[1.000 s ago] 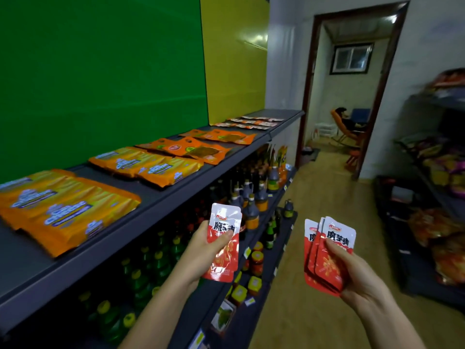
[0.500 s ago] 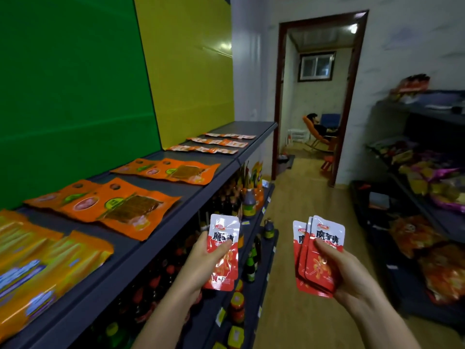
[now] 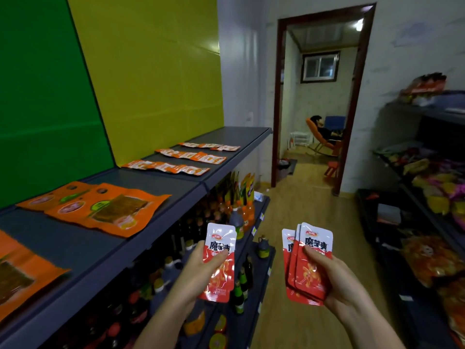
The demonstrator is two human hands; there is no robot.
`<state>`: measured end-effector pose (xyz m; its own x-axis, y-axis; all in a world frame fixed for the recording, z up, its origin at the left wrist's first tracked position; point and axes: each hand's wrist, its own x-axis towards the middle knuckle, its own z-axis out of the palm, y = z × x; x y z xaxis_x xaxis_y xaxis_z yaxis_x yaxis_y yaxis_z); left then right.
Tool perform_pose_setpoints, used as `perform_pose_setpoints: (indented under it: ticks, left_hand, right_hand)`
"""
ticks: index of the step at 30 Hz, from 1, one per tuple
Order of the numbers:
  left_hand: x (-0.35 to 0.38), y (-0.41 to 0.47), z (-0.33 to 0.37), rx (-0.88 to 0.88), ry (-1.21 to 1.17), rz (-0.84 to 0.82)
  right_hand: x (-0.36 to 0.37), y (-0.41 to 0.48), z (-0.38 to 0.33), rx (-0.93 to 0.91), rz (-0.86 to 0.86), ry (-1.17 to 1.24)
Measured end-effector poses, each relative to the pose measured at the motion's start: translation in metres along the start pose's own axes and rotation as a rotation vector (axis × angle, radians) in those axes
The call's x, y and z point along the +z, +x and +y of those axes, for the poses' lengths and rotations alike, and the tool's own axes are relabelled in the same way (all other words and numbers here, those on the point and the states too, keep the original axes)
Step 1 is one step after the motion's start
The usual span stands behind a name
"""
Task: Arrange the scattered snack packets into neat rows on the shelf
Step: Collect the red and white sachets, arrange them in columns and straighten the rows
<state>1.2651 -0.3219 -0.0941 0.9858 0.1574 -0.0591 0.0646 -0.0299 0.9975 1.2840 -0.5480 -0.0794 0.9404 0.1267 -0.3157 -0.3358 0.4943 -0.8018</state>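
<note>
My left hand (image 3: 198,269) holds a single red-and-white snack packet (image 3: 219,263) upright, thumb across its front. My right hand (image 3: 334,283) grips a small stack of the same packets (image 3: 308,263), fanned slightly. Both hands hover in the aisle, right of the dark top shelf (image 3: 161,187). On that shelf, far ahead, three rows of small red-and-white packets (image 3: 191,157) lie flat. Closer, large orange packets (image 3: 100,207) lie side by side.
Lower shelves (image 3: 251,298) below hold bottles and jars. Another shelving unit (image 3: 427,197) with bagged goods lines the right side of the aisle. A wooden floor runs to an open doorway (image 3: 319,96), where a person sits in a chair beyond.
The view has advanced along the aisle; the yellow packets have left the frame and the far rows of small packets are closer. Both hands keep holding their packets as before.
</note>
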Motion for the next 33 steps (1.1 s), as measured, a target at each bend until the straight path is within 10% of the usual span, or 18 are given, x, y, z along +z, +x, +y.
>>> perform_pose_setpoints:
  ticks: [33]
  left_hand:
    - [0.196,0.404,0.064,0.084,-0.008,0.285]
  right_hand:
    - [-0.02,0.437,-0.221,0.031,-0.386,-0.164]
